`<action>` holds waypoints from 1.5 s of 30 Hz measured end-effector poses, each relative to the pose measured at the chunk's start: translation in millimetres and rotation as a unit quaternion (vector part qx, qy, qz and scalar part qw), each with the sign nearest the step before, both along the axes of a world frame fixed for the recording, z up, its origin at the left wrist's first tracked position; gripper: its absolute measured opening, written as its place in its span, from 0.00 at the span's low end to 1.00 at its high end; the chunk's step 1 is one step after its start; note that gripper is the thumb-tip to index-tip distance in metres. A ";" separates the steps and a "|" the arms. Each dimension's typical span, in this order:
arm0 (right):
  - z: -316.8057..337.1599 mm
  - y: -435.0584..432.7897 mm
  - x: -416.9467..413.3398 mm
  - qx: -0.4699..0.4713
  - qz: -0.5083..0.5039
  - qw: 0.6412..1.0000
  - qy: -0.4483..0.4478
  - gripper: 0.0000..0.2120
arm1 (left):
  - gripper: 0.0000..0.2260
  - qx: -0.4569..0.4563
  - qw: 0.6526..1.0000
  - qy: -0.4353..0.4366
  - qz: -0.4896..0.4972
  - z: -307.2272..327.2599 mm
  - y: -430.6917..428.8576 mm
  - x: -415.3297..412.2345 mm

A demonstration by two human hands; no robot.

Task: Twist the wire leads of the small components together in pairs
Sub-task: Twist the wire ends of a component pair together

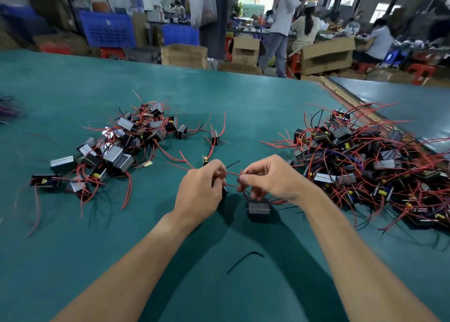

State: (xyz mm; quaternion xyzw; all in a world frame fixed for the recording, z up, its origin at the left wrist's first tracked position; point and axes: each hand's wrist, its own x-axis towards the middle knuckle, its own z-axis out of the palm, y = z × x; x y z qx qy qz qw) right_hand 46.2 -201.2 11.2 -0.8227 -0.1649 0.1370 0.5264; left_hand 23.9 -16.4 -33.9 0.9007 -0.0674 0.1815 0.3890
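**Head view: left hand [199, 192] and right hand [270, 178] pinching one red lead [232, 174]**

Far left on the green table [73, 260], a loose left pile [109, 146] of small block-shaped components: silver-grey laminated faces, black bodies, thin red and black wires sprawling outward. Just right of it, a single component [214, 136] standing apart, red wires arcing up.

Left hand at centre, fingers curled tight, thumb and fingertips closed on the left end of the red lead. A dark component [224, 192] tucked against those fingers, mostly hidden by them. Red lead stretched short and nearly level across the gap between the hands, a second red strand looping below it.

Right hand close beside, thumb and forefinger nipped together on the lead's right end, remaining fingers bent under. Directly beneath, a grey component [258, 208], ribbed side towards the camera, red wires rising to the fingers; resting on the table or hanging just clear, hard to tell.

Nearer the camera, between the forearms, a bent black wire scrap [244, 260] flat on the table.

Far right, a larger right pile [360, 166] of the same components in a denser tangle, yellow tape patches on several. Any print on tape or bodies too small and blurred to read.
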 end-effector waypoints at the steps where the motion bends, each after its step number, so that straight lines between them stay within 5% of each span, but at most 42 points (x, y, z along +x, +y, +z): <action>1: -3.5 -1.3 1.6 -0.006 -0.013 1.000 -0.014 0.09 | 0.07 0.005 1.000 -0.003 0.000 -1.0 -0.4 0.8; 7: -21.3 -7.2 4.3 0.044 -0.083 0.994 -0.054 0.07 | 0.07 0.002 1.000 0.000 0.009 -4.3 0.5 4.7; 31: -25.3 -6.4 3.2 -0.030 -0.096 0.987 -0.127 0.06 | 0.12 -0.009 0.997 0.009 0.082 7.6 1.0 -1.6; 34: -25.8 -4.5 1.2 -0.029 -0.099 0.990 -0.101 0.04 | 0.05 0.022 0.997 -0.018 0.077 7.2 -1.0 0.2; 40: -20.3 -0.3 -5.2 0.054 -0.065 0.996 -0.026 0.04 | 0.09 0.035 0.998 -0.051 0.002 7.0 -4.9 0.3; 45: -18.7 0.7 -3.8 0.040 -0.074 0.995 -0.050 0.09 | 0.05 -0.004 0.999 -0.031 0.008 10.7 -3.6 2.1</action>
